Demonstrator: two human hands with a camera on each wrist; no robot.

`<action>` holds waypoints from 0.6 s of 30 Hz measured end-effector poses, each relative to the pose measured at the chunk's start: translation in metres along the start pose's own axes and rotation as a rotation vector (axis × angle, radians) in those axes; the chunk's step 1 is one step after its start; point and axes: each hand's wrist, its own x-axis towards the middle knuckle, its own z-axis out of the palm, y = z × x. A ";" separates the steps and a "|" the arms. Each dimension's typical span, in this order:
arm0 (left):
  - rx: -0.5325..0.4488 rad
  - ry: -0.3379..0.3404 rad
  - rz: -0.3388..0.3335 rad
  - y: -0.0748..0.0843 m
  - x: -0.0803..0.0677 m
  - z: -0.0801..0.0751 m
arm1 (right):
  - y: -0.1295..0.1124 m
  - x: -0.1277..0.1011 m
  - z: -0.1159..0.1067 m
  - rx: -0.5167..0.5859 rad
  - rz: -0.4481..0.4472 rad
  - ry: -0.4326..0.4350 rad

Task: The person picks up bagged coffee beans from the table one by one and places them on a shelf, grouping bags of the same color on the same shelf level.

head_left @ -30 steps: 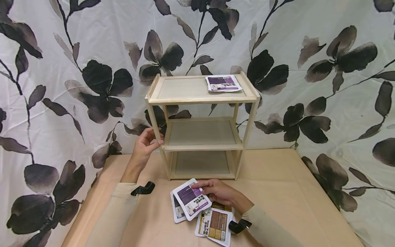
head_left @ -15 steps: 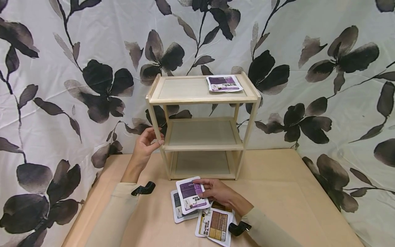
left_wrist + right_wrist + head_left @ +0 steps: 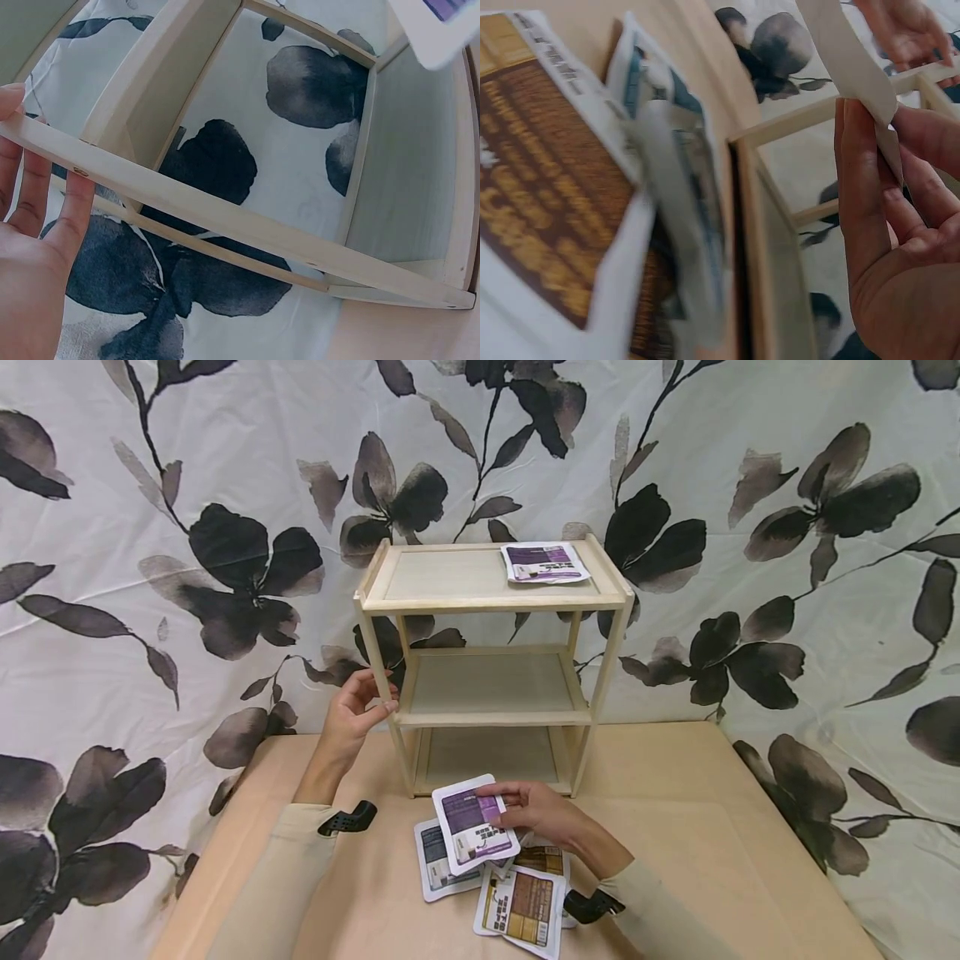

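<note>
We count two hands at work, each with one grip. The right hand [image 3: 543,814] pinches one purple-labelled packet [image 3: 474,827] between thumb and fingers; we see that packet raised in front of the wooden rack [image 3: 491,607], near the foot of it, and we cannot tell whether its lower edge touches the pile beneath. The left hand [image 3: 351,706] grasps the rack's front left post [image 3: 371,647], thumb on one side and fingers on the other. We count four posts and three shelves on the rack, which stands upright on the one counter [image 3: 675,810]. On the top shelf [image 3: 450,575], towards the right end, we find a second purple label, on a packet [image 3: 545,563] lying flat; we cannot tell whether more lie under it. In the pile on the counter before the rack, we make out at least three other labels: one on a dark-labelled packet [image 3: 435,857] at the left, one on a brown-labelled packet [image 3: 528,906] nearest us, and one on a gold-and-brown packet [image 3: 542,860] partly covered behind it. They overlap, so we cannot give the pile's full number. We also count two black wrist devices [image 3: 348,820], one at each pale sleeve, and one flowered cloth [image 3: 262,427] hanging behind.
</note>
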 end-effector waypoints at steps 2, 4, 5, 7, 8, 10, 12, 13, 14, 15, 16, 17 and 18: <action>0.002 -0.003 -0.002 -0.002 0.001 -0.001 | -0.007 -0.001 -0.001 -0.013 -0.014 -0.010; 0.005 -0.007 -0.004 -0.003 0.002 -0.002 | -0.016 -0.002 -0.002 -0.031 -0.025 -0.015; 0.004 -0.009 -0.002 -0.003 0.002 -0.002 | -0.020 -0.003 -0.003 -0.043 -0.032 -0.014; 0.005 -0.010 0.000 -0.003 0.002 -0.003 | -0.028 -0.005 -0.003 -0.070 -0.047 -0.012; 0.006 -0.009 -0.001 -0.003 0.002 -0.003 | -0.032 -0.006 -0.003 -0.089 -0.056 -0.007; 0.002 -0.007 0.000 -0.002 0.002 -0.002 | -0.040 -0.007 -0.004 -0.120 -0.078 0.000; -0.004 -0.004 0.002 -0.002 0.002 -0.002 | -0.047 -0.009 -0.004 -0.146 -0.099 0.009; -0.007 -0.003 0.003 -0.002 0.002 -0.002 | -0.050 -0.009 -0.004 -0.154 -0.108 0.011; -0.008 -0.003 0.004 -0.002 0.001 -0.001 | -0.054 -0.010 -0.003 -0.154 -0.114 0.015; -0.010 -0.003 0.007 -0.002 0.001 -0.001 | -0.057 -0.010 -0.003 -0.152 -0.120 0.017; -0.010 -0.004 0.008 -0.003 0.001 -0.002 | -0.060 -0.010 -0.002 -0.151 -0.123 0.019; -0.008 -0.003 0.008 -0.002 0.000 -0.001 | -0.064 -0.011 -0.002 -0.150 -0.127 0.020; -0.007 -0.005 0.009 -0.002 0.000 -0.001 | -0.067 -0.011 -0.002 -0.149 -0.134 0.020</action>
